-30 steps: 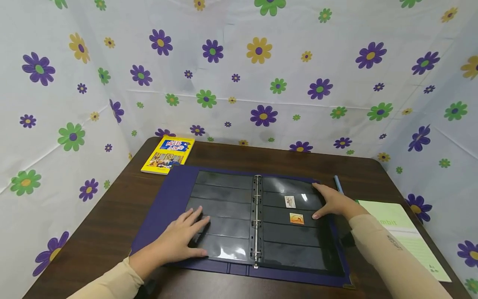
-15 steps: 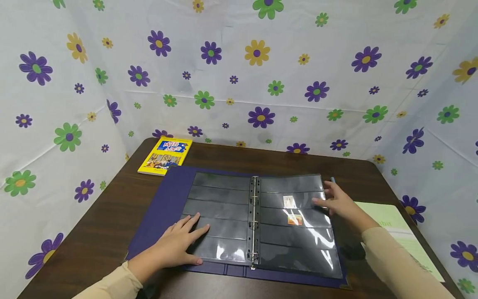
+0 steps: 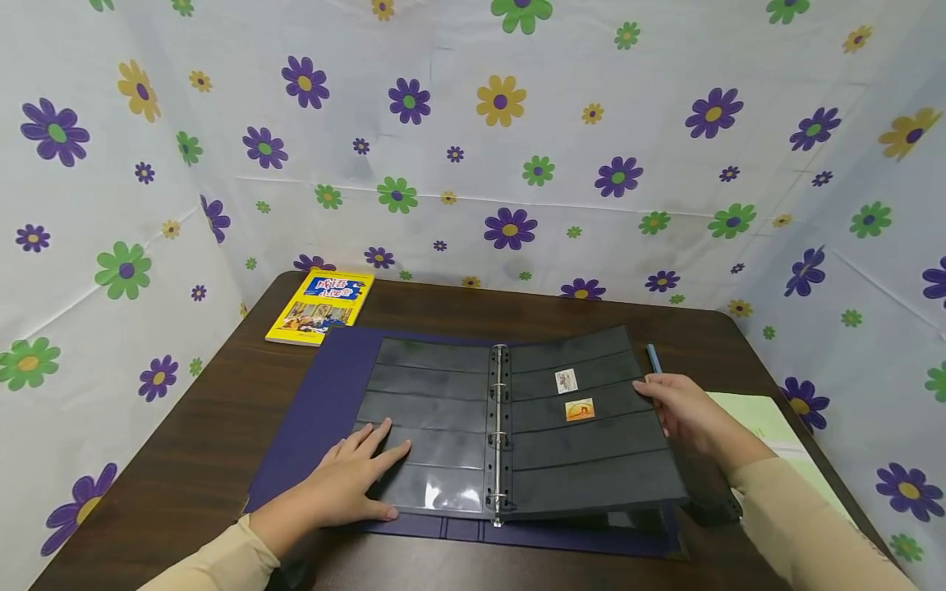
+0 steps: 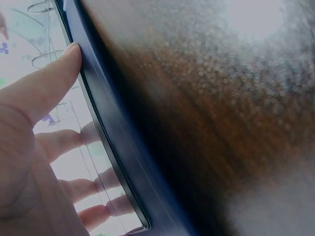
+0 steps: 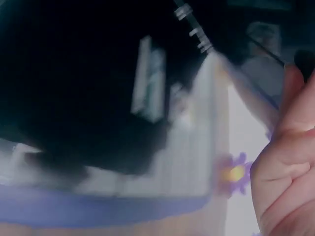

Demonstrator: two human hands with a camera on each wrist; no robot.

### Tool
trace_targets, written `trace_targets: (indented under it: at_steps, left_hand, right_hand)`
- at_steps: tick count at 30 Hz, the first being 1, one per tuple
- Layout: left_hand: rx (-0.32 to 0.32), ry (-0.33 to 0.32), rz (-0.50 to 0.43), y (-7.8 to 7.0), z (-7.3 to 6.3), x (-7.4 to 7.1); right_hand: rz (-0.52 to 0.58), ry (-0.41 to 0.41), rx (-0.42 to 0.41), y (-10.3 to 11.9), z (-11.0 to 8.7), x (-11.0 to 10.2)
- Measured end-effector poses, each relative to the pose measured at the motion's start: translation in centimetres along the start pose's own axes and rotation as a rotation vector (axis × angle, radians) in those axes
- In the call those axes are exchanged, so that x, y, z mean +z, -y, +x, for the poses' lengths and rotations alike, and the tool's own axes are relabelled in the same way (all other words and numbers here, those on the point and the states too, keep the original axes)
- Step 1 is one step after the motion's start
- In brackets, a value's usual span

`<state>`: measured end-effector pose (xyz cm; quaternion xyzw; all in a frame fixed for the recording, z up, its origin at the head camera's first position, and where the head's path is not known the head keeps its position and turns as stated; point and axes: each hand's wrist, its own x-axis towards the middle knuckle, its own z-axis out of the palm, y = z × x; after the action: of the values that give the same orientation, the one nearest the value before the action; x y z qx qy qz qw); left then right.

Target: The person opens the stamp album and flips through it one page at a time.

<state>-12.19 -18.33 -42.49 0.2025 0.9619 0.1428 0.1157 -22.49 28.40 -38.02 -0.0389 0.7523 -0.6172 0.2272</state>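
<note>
A purple ring binder (image 3: 296, 435), a stamp album with black pocket pages, lies spread on the table. Metal rings (image 3: 498, 439) run down its middle. My right hand (image 3: 691, 414) pinches the outer edge of the right-hand page (image 3: 591, 472), which is lifted off what lies beneath. Two stamps sit in that page's pockets: a pale stamp (image 3: 566, 381) and an orange stamp (image 3: 580, 410) below it. With fingers spread, my left hand (image 3: 340, 480) rests on the left-hand page (image 3: 432, 410). In the left wrist view, its fingers (image 4: 54, 145) reflect in the glossy page.
A yellow book (image 3: 321, 308) lies at the table's back left. Right of the album are a blue pen (image 3: 654, 358) and a pale green notebook (image 3: 754, 419), partly behind my right arm. A flowered cloth (image 3: 443, 164) hangs round the dark wooden table (image 3: 554, 316).
My right hand has shifted from lying over the right page to pinching its outer edge, and the page has risen. The left hand stays on the left page.
</note>
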Motion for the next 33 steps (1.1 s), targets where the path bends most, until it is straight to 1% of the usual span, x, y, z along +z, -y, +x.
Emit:
trace_targets:
  at_steps: [2, 8, 10, 12, 14, 18, 20, 21, 23, 25, 28, 31, 33]
  left_hand:
    - [-0.001, -0.001, -0.005, 0.0, 0.0, 0.0]
    - [-0.001, 0.012, -0.014, 0.0, -0.2, 0.3]
    - [0.002, 0.013, -0.019, 0.0, -0.3, 0.4]
    - [0.004, 0.012, -0.026, 0.0, -0.3, 0.4]
    - [0.0, 0.019, -0.029, 0.0, -0.2, 0.3]
    - [-0.029, 0.067, -0.071, 0.0, 0.2, -0.5]
    - [-0.052, 0.091, -0.113, -0.1, 0.5, -1.4]
    - [-0.066, 0.092, -0.137, -0.3, 0.7, -2.0]
    - [-0.094, 0.073, -0.178, -0.9, 1.3, -3.5]
    - [-0.121, 0.041, -0.223, -1.7, 1.9, -5.4]
    - [-0.138, -0.016, -0.295, -3.4, 3.1, -8.5]
    - [-0.113, -0.054, -0.37, -5.4, 4.1, -11.3]
    - [-0.101, -0.071, -0.434, -7.1, 4.6, -12.9]
  right_hand:
    - [-0.011, -0.002, -0.025, 1.6, 0.0, 0.5]
    - [-0.154, -0.039, -0.076, 6.3, 0.2, 2.5]
    - [-0.18, -0.047, -0.097, 7.6, 0.4, 3.2]
    - [-0.183, -0.049, -0.11, 8.9, 0.6, 3.8]
    - [-0.213, -0.047, -0.133, 10.2, 0.8, 4.4]
    - [-0.269, -0.019, -0.155, 12.1, 1.3, 5.6]
    - [-0.286, -0.002, -0.167, 12.8, 1.5, 6.4]
    - [-0.291, 0.008, -0.169, 13.2, 1.7, 6.9]
    - [-0.306, 0.026, -0.183, 13.9, 1.8, 7.7]
    - [-0.341, 0.033, -0.192, 14.5, 2.1, 8.5]
    - [-0.395, 0.027, -0.192, 15.3, 2.3, 9.5]
    - [-0.413, 0.017, -0.173, 16.0, 2.6, 10.5]
    - [-0.409, 0.021, -0.167, 16.4, 2.8, 11.3]
